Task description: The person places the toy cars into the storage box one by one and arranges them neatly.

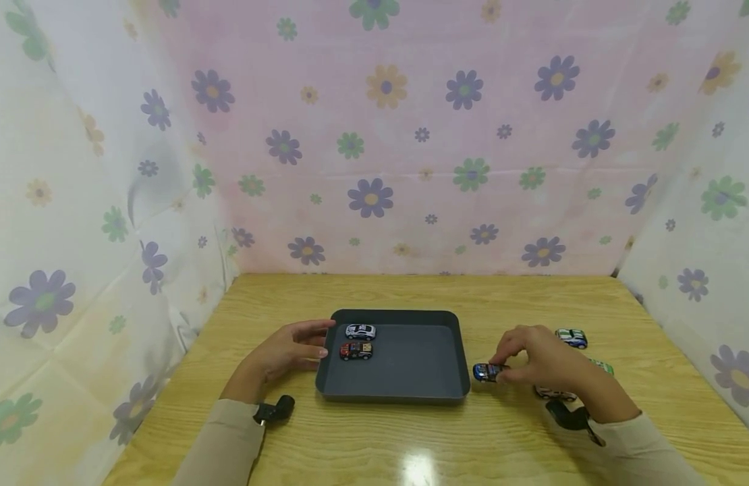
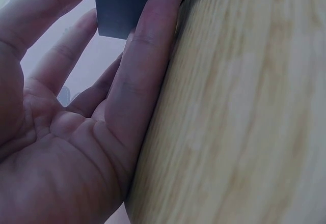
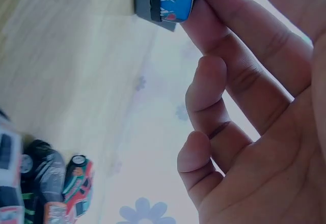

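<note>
- Flower-printed cloth (image 1: pixel 426 108), pink at the back and pale at both sides, encloses a wood-grained table (image 1: pixel 338 439).
- Grey tray (image 1: pixel 420 361): it lies at the middle of the table as I view it from the head camera, with a silver-white toy car (image 1: pixel 360 331) and a red-and-black toy car (image 1: pixel 356 350) side by side near its left wall, the silver-white one farther back.
- Right hand (image 1: pixel 541 358): thumb and fingers pinch a blue toy car (image 1: pixel 485 372) just outside the tray's right wall (whether its wheels meet the table, I cannot tell).
- Left hand (image 1: pixel 289 351): it grasps nothing, its fingers extended and slightly spread along the tray's left wall; I cannot tell how firmly they touch it.
- Remaining cars: I count three around the right forearm, namely a green-and-white car (image 1: pixel 571 338) farthest back, a bright green car (image 1: pixel 602 366) partly hidden by the arm, and a dark-patterned car (image 1: pixel 555 393) nearest my viewpoint.
- Sleeves (image 1: pixel 219 442): beige, ending at dark wrist mounts (image 1: pixel 276 409).
</note>
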Action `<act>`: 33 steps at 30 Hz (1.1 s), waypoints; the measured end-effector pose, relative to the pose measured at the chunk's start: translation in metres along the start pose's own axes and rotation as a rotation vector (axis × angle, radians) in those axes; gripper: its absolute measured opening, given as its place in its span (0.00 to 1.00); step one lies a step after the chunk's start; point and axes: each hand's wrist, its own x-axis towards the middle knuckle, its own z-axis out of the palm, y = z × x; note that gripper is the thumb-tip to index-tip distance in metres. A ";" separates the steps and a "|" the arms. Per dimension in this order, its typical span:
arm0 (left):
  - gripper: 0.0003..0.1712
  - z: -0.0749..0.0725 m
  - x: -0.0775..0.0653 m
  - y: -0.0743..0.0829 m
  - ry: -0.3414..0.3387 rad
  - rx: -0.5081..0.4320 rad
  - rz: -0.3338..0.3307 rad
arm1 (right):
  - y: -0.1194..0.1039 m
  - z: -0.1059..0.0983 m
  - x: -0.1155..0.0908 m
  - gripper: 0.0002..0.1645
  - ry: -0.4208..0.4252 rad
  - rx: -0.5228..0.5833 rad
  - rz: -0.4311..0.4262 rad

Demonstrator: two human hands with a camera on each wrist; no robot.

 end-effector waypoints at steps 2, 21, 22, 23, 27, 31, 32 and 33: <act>0.44 0.000 0.000 0.000 0.002 -0.003 0.001 | -0.003 -0.001 0.002 0.08 0.009 -0.007 -0.005; 0.43 0.000 0.000 -0.002 0.004 -0.002 0.005 | -0.023 -0.002 0.035 0.09 0.027 -0.026 -0.113; 0.43 0.000 0.000 -0.002 0.005 -0.002 0.006 | -0.025 -0.002 0.037 0.09 0.026 -0.028 -0.112; 0.43 0.000 0.000 -0.002 0.006 -0.004 0.008 | -0.026 -0.002 0.039 0.09 0.023 -0.029 -0.112; 0.42 0.001 0.000 -0.002 0.011 -0.011 0.015 | -0.032 -0.001 0.047 0.09 0.018 -0.029 -0.106; 0.42 0.001 0.000 -0.002 0.014 -0.013 0.018 | -0.037 0.001 0.054 0.08 0.027 -0.020 -0.121; 0.42 0.001 0.000 -0.002 0.015 -0.012 0.018 | -0.039 0.001 0.056 0.08 0.027 -0.017 -0.126; 0.42 0.001 0.000 -0.002 0.017 -0.012 0.016 | -0.040 0.002 0.058 0.09 0.029 -0.015 -0.131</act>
